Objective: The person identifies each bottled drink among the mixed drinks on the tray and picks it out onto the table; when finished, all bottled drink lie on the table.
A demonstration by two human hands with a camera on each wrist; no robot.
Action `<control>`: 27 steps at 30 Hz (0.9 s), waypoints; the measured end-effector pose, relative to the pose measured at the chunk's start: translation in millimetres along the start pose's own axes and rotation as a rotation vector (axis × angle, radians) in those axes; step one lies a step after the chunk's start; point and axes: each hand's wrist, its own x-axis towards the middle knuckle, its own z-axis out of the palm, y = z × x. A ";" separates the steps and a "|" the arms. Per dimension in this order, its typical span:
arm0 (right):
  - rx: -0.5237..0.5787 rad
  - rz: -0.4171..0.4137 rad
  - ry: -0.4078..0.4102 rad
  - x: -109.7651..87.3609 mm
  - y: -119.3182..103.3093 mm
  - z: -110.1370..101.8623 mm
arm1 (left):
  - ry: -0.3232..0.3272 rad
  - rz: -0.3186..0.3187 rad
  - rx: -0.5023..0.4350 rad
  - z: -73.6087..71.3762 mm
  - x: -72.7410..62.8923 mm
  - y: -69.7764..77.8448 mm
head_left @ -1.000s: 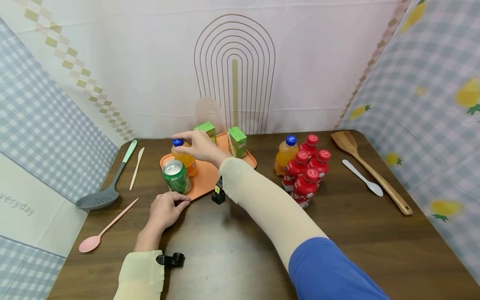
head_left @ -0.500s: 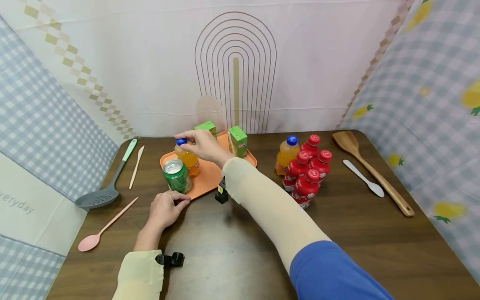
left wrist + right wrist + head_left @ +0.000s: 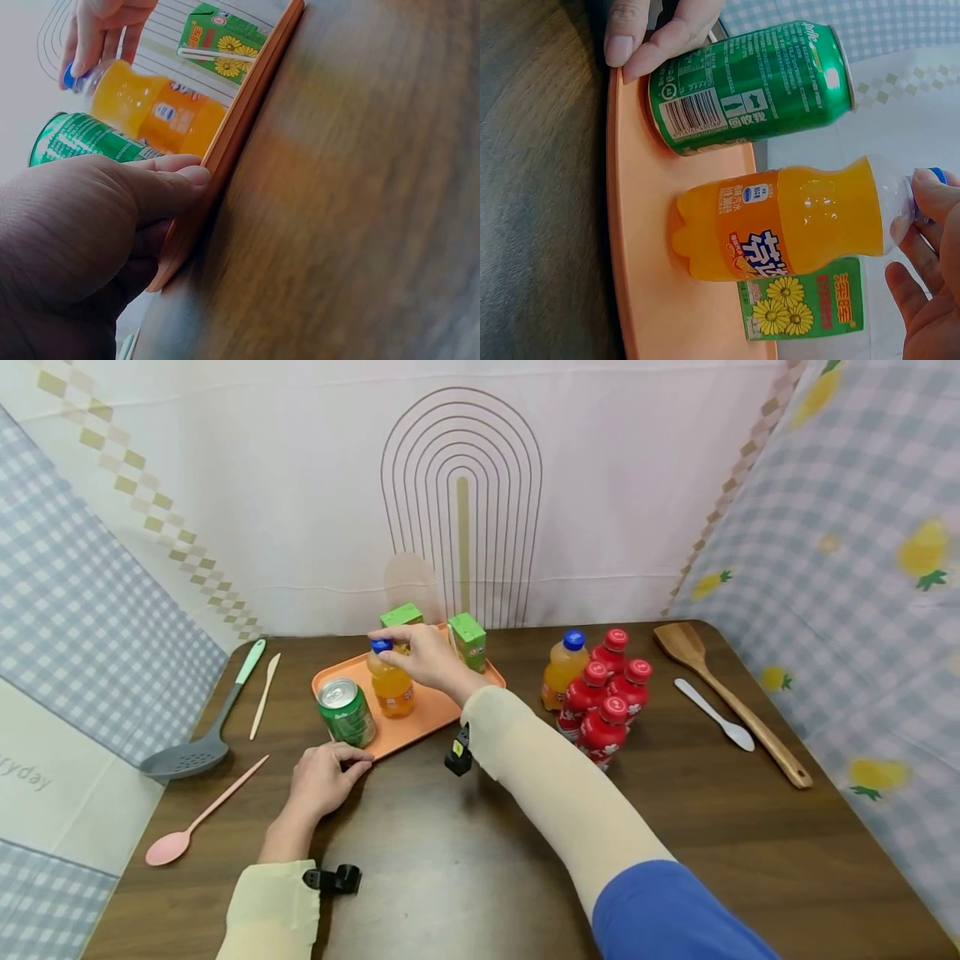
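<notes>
My right hand [image 3: 433, 658] pinches the blue cap of an orange soda bottle [image 3: 393, 692], which stands upright on an orange tray [image 3: 427, 718]. In the right wrist view, the thumb and fingers are around the cap [image 3: 931, 177]. My left hand [image 3: 321, 781] grips the tray's near left edge between thumb and fingers. Just beyond it on the tray stands a green soda can [image 3: 349, 718], with a gap between can and bottle. Two green drink cartons stand toward the tray's back: one carton [image 3: 468, 642] at the right, the other carton [image 3: 402, 614] partly hidden by my right hand.
Right of the tray stand another orange soda bottle [image 3: 564, 672] and several red bottles [image 3: 602, 731]. A wooden spatula [image 3: 731, 702] and white spoon [image 3: 716, 716] lie farther right. On the left are a slotted turner [image 3: 187, 758], a cream knife [image 3: 265, 697] and a pink spoon [image 3: 171, 847].
My right hand has moved to the right with the orange soda bottle, away from the can. The gap between bottle and can has widened. My left hand has stayed at the tray's edge.
</notes>
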 end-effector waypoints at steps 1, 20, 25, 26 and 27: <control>-0.009 0.000 0.008 -1.7 0.9 -1.0 | -0.001 0.000 0.001 -0.7 -0.1 -0.1; -0.012 -0.030 0.213 -38.1 18.1 -7.4 | 0.001 -0.010 0.000 -1.0 -4.9 -4.2; -0.014 -0.095 0.304 -49.9 18.5 -9.4 | 0.005 -0.002 -0.012 -0.3 -3.9 -1.2; -0.013 -0.118 0.321 -52.8 17.4 -11.1 | 0.007 -0.002 -0.010 -0.7 -3.0 -0.9; -0.011 -0.141 0.336 -55.8 16.2 -13.0 | 0.010 0.001 -0.010 -1.5 -2.3 -0.6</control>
